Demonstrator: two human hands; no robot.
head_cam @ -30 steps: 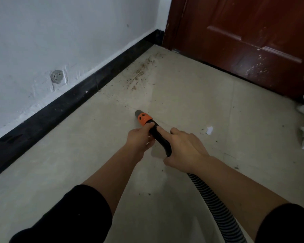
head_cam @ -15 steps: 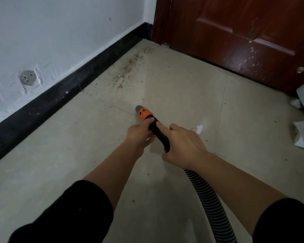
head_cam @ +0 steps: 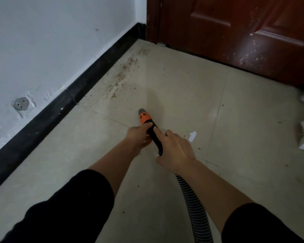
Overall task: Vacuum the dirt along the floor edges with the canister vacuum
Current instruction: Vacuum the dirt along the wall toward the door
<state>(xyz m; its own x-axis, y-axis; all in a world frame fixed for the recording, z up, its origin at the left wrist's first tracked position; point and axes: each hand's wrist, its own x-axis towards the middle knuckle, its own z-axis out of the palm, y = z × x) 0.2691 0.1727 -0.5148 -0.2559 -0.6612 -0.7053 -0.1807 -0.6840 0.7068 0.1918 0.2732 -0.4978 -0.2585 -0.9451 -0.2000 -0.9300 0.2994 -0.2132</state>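
Hose handle [head_cam: 158, 146], black, orange collar [head_cam: 145, 119]: mid-floor, grey tip pointing toward the far left corner.
Left hand [head_cam: 139, 137]: curled round the handle just behind the collar.
Right hand [head_cam: 175, 151]: gripping the rear end, index finger laid along the top.
Corrugated hose [head_cam: 195, 207]: runs back under the right forearm.
Dirt [head_cam: 121, 79] (brown crumbs): along the floor's left edge beside the black baseboard [head_cam: 60, 106], apart from the tip.

The wall socket [head_cam: 21, 103], dirt streak [head_cam: 120, 79] and paper scrap [head_cam: 192, 136] have slid toward the frame's lower left; the scrap sits nearer the right hand [head_cam: 175, 151].
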